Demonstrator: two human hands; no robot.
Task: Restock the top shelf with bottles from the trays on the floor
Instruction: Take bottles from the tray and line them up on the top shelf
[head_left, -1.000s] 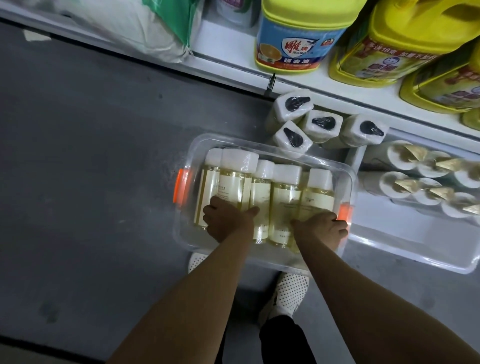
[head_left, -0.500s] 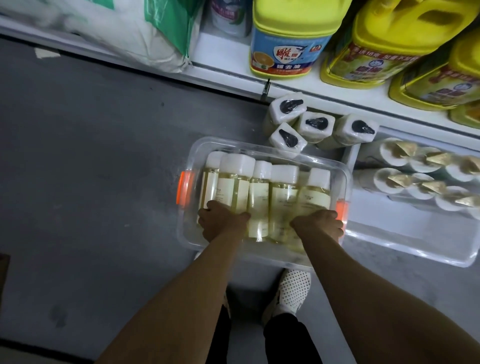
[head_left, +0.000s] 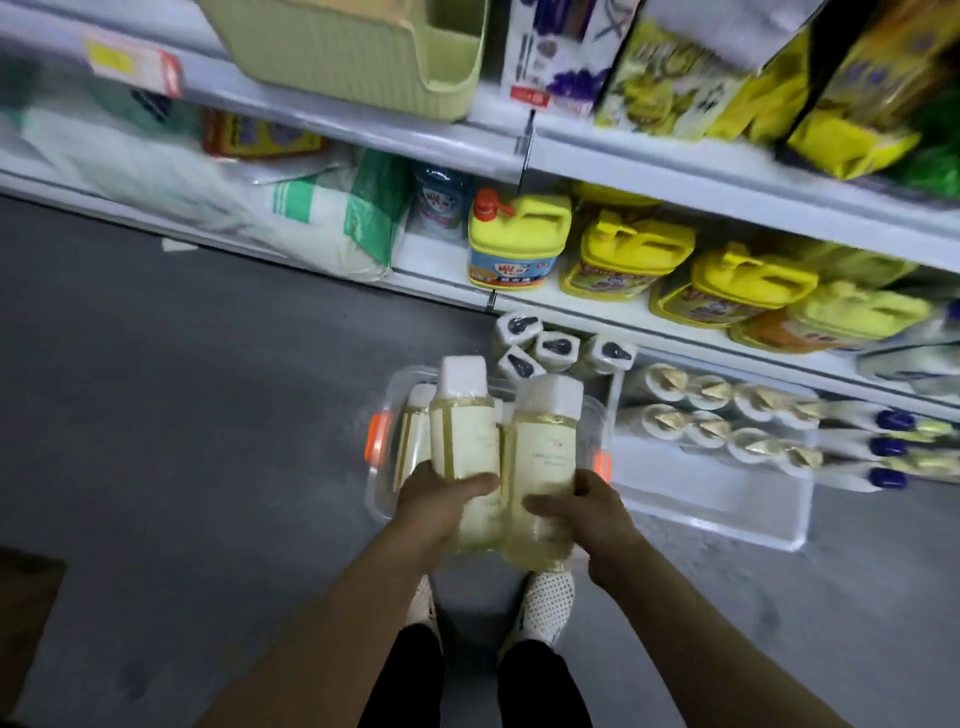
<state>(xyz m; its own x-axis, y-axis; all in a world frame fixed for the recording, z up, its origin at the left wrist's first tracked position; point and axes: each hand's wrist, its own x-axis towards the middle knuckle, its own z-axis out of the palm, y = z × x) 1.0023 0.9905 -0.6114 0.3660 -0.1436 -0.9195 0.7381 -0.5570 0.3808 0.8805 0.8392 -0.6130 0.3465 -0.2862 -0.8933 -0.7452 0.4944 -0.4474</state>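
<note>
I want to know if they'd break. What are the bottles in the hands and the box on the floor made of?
Bottles: probably clear plastic, since pale yellow liquid shows through; matte white caps. Glass can't be ruled out.
Box: see-through glossy plastic with orange clips, by its look.

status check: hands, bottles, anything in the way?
Left hand grips one pale yellow bottle; right hand grips another. Both lifted above the clear tray. Nothing blocking the way up.
</note>
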